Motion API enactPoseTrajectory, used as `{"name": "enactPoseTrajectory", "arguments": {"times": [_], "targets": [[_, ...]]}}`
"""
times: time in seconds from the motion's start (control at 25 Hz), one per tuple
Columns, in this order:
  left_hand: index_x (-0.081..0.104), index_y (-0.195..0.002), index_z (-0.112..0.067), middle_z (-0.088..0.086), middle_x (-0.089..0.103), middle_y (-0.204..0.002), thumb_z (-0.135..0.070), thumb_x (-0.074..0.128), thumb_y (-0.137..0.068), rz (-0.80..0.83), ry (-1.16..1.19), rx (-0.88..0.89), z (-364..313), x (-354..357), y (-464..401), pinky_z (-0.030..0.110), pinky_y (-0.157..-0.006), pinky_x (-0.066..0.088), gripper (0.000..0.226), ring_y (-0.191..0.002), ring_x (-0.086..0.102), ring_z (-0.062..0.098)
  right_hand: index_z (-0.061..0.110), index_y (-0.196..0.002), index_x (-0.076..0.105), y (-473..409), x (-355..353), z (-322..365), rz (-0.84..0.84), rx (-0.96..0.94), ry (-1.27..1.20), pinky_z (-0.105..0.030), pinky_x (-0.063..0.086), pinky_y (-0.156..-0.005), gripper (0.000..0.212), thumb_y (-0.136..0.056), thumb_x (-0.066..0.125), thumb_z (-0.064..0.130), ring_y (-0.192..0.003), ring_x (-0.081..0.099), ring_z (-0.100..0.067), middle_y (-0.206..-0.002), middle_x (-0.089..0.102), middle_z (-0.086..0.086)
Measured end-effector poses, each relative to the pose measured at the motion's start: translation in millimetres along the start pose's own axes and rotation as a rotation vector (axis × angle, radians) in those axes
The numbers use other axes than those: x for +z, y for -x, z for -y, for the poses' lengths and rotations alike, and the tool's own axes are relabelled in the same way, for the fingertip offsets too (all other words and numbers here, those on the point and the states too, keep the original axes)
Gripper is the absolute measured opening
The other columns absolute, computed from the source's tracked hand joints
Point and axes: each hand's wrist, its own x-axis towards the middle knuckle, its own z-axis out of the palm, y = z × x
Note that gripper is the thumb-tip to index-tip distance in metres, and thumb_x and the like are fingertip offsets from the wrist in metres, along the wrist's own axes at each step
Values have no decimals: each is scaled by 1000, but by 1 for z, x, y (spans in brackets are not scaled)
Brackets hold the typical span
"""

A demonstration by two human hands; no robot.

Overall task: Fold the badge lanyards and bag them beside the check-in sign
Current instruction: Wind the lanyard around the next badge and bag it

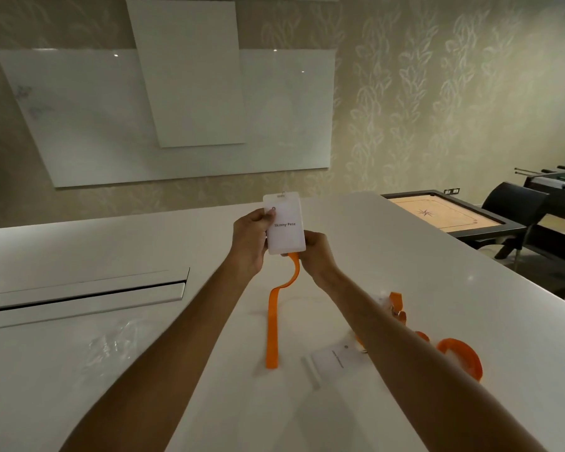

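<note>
My left hand (249,243), right hand (317,256): both bare, no gloves, rings or watch. Forearms bare back from grip to frame edge; no sleeves visible.

At four o'clock, the right forearm (405,324) hides part of an orange lanyard (460,355); the flat badge's (335,360) print is unreadable.
</note>
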Motion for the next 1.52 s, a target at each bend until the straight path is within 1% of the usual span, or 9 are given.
{"name": "enactPoseTrajectory", "arguments": {"times": [0.2,0.32,0.56,0.68,0.92,1.04,1.2,1.36,1.52], "targets": [[64,-95,-20,2,67,-97,-20,60,-90,-54,-4,22,-5,1,-6,34,-70,58,6,-85,65,19,8,-73,69,9,6,-10,-33,76,37,-41,57,-75,24,-83,50,-5,-62,65,-22,-63,69,-9],[64,-88,-25,0,67,-94,-21,63,-89,-104,-62,29,-5,3,-11,33,-68,57,3,-84,66,19,9,-78,64,16,5,-13,-36,88,35,-32,55,-63,24,-92,45,2,-55,61,-18,-58,65,-6],[65,-76,-24,-3,67,-86,-20,67,-86,-213,-75,57,-5,13,-18,28,-62,54,11,-82,65,19,15,-76,64,29,8,-11,-63,109,118,-20,38,-43,30,-99,45,22,-41,46,-6,-51,53,1],[64,-75,-23,-3,66,-85,-21,68,-86,-269,-76,60,-3,16,-21,31,-67,56,11,-81,64,19,20,-74,64,34,10,-7,-68,91,176,-17,36,-42,33,-100,43,24,-40,45,-3,-52,54,4],[65,-82,-20,-7,64,-82,-21,66,-87,-327,-94,79,-1,16,-25,17,-49,48,6,-73,61,13,21,-71,63,48,14,2,-72,88,210,-14,36,-41,36,-99,44,31,-38,43,-1,-52,54,4],[67,-91,-13,-1,66,-90,-21,65,-88,-352,-64,81,1,15,-27,20,-53,49,9,-75,61,15,20,-70,63,58,19,5,-50,127,187,-17,36,-41,37,-100,44,31,-38,43,-3,-52,53,4],[66,-88,-12,-4,65,-83,-17,64,-89,-373,-8,96,1,13,-26,14,-45,47,6,-71,61,14,19,-69,62,70,24,14,-25,139,215,-18,40,-43,39,-100,43,32,-40,45,-4,-53,54,3],[65,-79,-17,-5,64,-82,-15,62,-89,-393,-3,123,1,10,-26,21,-52,49,10,-72,62,15,17,-69,61,81,27,27,31,145,246,-14,42,-45,39,-100,43,31,-40,49,-2,-55,57,3],[66,-83,-16,-6,64,-84,-16,62,-89,-410,-11,127,2,7,-28,23,-55,50,7,-73,62,15,16,-70,61,93,28,37,107,160,260,-11,43,-46,37,-100,43,27,-42,53,-2,-57,61,1]]}}
